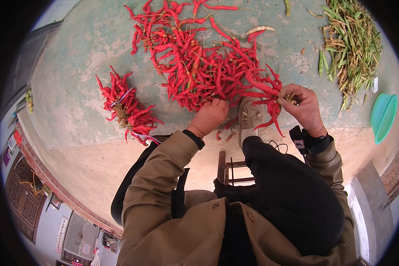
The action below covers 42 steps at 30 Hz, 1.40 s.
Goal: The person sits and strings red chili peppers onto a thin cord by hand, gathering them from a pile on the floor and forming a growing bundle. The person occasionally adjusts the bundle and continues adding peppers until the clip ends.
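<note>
A big heap of long red chili peppers (195,66) spreads over the floor in front of me. At its near edge my left hand (213,114) is closed, its fingertips down among the peppers; what they grip is hidden. To the right, my right hand (303,105) pinches a bunch of red chili peppers (266,91) by their gathered dry stems, the pods fanning out to the left. Left of the heap lies another bundle of red chili peppers (127,108), bound around its stems with a pale purple tie.
Green and dried bean pods (352,48) lie piled at the far right, near a turquoise plastic basin (383,117). My shoe (249,116) stands against the heap's near edge. Below me is a wooden stool (223,166). One pale pod (260,29) lies beside the peppers.
</note>
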Motion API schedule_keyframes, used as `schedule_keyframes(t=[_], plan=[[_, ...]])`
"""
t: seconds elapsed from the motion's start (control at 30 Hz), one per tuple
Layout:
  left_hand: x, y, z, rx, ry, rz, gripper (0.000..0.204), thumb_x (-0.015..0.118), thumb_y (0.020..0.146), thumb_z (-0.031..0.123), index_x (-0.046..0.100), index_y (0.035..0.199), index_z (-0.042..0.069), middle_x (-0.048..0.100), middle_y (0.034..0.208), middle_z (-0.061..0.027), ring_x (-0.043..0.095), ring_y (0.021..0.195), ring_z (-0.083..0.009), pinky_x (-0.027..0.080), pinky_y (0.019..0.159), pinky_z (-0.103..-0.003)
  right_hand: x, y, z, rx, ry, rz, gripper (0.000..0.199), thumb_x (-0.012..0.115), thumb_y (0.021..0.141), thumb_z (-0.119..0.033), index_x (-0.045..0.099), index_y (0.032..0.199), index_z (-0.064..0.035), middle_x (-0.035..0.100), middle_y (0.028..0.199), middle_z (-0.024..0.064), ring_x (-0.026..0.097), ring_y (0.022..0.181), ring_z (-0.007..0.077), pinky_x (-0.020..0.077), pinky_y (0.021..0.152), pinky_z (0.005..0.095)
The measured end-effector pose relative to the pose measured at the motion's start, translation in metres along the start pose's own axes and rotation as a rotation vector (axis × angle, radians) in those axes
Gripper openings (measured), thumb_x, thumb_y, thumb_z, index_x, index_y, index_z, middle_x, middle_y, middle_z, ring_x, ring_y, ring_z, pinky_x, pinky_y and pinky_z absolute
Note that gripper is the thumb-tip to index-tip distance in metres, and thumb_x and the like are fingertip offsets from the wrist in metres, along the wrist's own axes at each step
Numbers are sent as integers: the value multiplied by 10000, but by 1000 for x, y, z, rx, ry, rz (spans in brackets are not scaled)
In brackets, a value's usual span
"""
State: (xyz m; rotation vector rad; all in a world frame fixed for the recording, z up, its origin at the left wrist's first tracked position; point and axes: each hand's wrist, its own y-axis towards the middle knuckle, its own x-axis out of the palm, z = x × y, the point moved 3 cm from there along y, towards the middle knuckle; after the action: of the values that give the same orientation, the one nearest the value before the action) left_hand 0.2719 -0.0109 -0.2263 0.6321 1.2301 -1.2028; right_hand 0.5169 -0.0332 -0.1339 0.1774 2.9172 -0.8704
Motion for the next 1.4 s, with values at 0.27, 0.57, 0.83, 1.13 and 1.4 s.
schedule_keyframes(t=[0.27, 0.57, 0.83, 1.13, 1.4], plan=[[-13, 2, -7, -99, -92, 57, 302, 540, 710, 109, 542, 1007, 55, 510, 843, -65, 538, 792, -201, 488, 624, -293, -1, -1, 0, 7, 32, 8, 110, 654, 764, 11, 605, 856, -24, 568, 742, -47, 479, 645, 0, 380, 553, 152], [-112, -25, -18, -493, -759, 730, 152, 650, 729, 22, 657, 879, 42, 596, 815, -85, 580, 723, -227, 474, 602, -305, -13, 1, -36, -102, 73, 62, 111, 630, 780, 24, 600, 880, -13, 591, 812, -23, 525, 712, 33, 427, 636, 176], [-222, -115, 33, -524, -511, 984, 167, 644, 730, -2, 656, 893, 32, 605, 843, -94, 587, 759, -235, 475, 672, -306, -36, -62, -171, -569, -38, 250, 112, 643, 794, -22, 619, 903, -24, 587, 780, -42, 473, 629, 15, 341, 536, 154], [-227, -202, 99, -519, -548, 1188, 173, 625, 745, -10, 654, 909, 37, 606, 851, -111, 590, 770, -240, 476, 684, -305, -98, -318, -292, -747, -168, 565, 188, 611, 829, -98, 602, 987, 2, 520, 698, -40, 298, 499, -2, 199, 446, 150], [-229, -221, 146, -466, -549, 1432, 148, 603, 762, 2, 655, 897, 33, 608, 862, -108, 588, 781, -245, 470, 696, -307, 85, -320, -218, -490, -144, -185, 67, 644, 779, -39, 609, 831, -15, 537, 652, -41, 411, 503, 8, 289, 434, 161]])
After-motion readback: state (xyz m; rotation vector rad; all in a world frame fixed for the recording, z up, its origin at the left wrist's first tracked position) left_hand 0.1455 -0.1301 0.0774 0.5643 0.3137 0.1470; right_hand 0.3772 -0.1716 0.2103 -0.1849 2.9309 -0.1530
